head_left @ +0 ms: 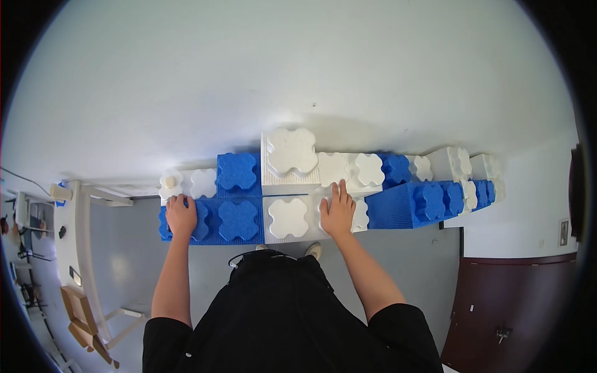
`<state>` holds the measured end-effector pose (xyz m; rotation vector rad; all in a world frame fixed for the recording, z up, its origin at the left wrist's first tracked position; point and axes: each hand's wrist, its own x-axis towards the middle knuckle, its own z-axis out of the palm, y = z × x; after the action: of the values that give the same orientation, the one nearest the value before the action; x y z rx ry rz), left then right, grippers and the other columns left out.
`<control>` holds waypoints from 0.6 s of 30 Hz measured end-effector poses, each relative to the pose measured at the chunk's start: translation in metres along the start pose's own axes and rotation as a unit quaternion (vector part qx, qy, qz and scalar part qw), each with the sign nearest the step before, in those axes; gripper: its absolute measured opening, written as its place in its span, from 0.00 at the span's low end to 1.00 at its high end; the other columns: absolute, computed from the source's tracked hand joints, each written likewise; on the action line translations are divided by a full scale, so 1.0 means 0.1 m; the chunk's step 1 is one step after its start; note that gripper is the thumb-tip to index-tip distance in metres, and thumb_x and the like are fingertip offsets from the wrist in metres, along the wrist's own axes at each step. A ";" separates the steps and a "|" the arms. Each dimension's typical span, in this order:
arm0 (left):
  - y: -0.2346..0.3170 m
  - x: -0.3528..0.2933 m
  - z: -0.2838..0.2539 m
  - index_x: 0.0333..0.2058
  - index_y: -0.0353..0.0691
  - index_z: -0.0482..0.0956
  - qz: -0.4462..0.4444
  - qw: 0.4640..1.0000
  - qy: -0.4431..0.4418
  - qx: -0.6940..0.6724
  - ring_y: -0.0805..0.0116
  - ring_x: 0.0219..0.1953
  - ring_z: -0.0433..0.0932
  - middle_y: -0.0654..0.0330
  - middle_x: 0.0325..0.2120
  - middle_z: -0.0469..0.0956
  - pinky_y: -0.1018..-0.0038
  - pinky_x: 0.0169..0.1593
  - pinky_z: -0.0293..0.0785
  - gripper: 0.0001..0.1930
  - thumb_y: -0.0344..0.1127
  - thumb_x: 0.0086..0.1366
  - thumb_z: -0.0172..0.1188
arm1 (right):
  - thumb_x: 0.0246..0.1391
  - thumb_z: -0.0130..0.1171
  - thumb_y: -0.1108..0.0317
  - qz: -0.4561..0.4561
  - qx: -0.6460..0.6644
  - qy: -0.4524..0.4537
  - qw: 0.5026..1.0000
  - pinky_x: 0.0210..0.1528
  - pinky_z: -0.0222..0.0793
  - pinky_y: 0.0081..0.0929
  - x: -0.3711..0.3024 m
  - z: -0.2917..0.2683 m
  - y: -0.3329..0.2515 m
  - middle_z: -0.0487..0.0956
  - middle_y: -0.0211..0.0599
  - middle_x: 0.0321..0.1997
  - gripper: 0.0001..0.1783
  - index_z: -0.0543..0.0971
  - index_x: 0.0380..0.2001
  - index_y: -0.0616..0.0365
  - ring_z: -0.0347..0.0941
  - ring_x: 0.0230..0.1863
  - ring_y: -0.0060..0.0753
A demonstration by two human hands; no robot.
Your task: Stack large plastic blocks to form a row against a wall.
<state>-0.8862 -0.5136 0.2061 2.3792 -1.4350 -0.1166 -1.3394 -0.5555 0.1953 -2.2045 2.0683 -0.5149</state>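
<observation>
A stack of large blue and white toy building blocks with clover-shaped studs runs in front of me against the wall. My left hand [181, 216] lies on the near blue block [238, 220] at the left end, its fingers spread over a stud and the block's far edge. My right hand [338, 211] rests on the near white block [288, 218], fingers stretched forward toward the white block [334, 169] behind it. Both palms face down, with nothing gripped. Between the hands, a taller white block [291, 151] rises at the back beside a blue block [237, 171].
More blocks continue to the right, including a blue block [392, 208] set at an angle. The white wall [348, 68] stands behind. A dark red door [510, 304] is at the lower right. At the left are a white table [74, 217] and an open cardboard box [81, 308].
</observation>
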 end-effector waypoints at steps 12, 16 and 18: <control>-0.07 0.00 0.03 0.48 0.43 0.84 0.046 0.999 0.012 0.011 0.47 0.55 0.76 0.54 0.49 0.80 0.50 0.57 0.72 0.13 0.39 0.70 0.57 | 0.60 0.59 0.54 -0.003 -0.010 0.001 1.000 0.68 0.57 0.56 -0.01 -0.04 -0.05 0.59 0.53 0.80 0.39 0.68 0.71 0.61 0.67 0.64 0.58; 0.35 0.08 0.05 0.58 0.43 0.78 0.196 0.979 0.037 -0.049 0.45 0.63 0.71 0.52 0.60 0.75 0.49 0.65 0.67 0.19 0.33 0.69 0.59 | 0.60 0.59 0.54 0.002 0.002 -0.002 1.000 0.69 0.56 0.56 0.00 -0.03 -0.04 0.60 0.54 0.80 0.39 0.68 0.70 0.62 0.66 0.65 0.59; 0.94 0.10 -0.05 0.62 0.42 0.75 0.245 0.958 0.030 -0.143 0.43 0.67 0.68 0.48 0.65 0.71 0.49 0.69 0.63 0.23 0.32 0.69 0.60 | 0.60 0.58 0.54 0.009 0.001 -0.006 1.000 0.69 0.56 0.56 0.00 -0.03 -0.03 0.59 0.54 0.80 0.39 0.68 0.70 0.62 0.66 0.66 0.59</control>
<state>-0.9586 -0.5606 0.2441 1.7317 -1.7939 -0.1128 -1.3373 -0.5551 0.1989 -2.1804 2.0797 -0.5007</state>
